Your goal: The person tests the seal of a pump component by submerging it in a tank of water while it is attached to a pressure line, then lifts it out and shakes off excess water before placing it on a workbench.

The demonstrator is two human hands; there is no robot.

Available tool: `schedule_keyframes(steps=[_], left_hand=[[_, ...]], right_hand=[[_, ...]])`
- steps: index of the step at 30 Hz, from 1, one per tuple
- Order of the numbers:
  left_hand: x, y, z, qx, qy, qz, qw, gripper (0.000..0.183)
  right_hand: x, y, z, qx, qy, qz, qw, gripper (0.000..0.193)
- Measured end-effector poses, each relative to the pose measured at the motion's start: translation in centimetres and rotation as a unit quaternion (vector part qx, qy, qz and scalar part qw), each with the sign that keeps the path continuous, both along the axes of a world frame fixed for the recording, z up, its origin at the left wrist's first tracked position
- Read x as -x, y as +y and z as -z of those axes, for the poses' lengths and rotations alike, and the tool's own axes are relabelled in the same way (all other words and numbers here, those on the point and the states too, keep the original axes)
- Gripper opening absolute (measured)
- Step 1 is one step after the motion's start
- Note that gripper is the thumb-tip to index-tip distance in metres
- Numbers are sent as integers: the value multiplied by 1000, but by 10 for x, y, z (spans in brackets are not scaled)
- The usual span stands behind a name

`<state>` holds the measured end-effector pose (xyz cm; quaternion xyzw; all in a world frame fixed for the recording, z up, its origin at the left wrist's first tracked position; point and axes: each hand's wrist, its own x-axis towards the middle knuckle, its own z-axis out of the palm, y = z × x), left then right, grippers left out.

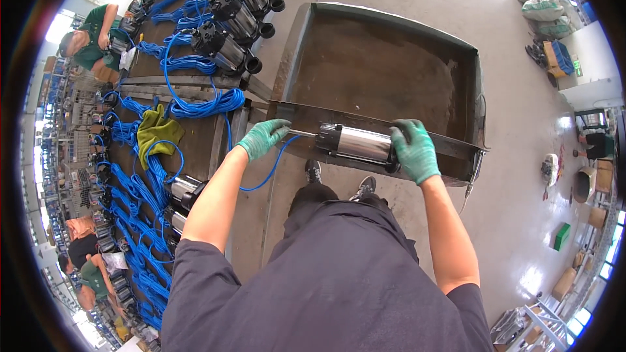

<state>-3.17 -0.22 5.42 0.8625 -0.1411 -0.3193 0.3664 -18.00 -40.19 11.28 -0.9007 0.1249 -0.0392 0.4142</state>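
Note:
A shiny metal cylinder pump [357, 144] with black end caps lies across the near rim of a large rusty metal tray [385, 72]. My right hand [414, 151], in a green glove, grips the pump's right end. My left hand [262, 137], also in a green glove, pinches the blue cable [270, 171] where it leaves the pump's left end. The cable droops below my left hand toward the bench.
On the long bench at left lie several more pumps [228, 49] with coiled blue cables [202, 104], and a yellow-green cloth [156, 132]. Other people in green [91, 36] work along the bench. White sacks [541, 8] and buckets [583, 186] stand on the floor at right.

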Motion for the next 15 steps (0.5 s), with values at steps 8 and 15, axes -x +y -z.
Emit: schedule_keyframes(steps=[8,15], left_hand=[[-7,4,41,140,32,-24,989,28],[-11,-14,53,91,231,-166,954,41]], right_hand=[[-13,21,30,197,19,3,980,24],[-14,23,32,200,-1,-5,980,17]])
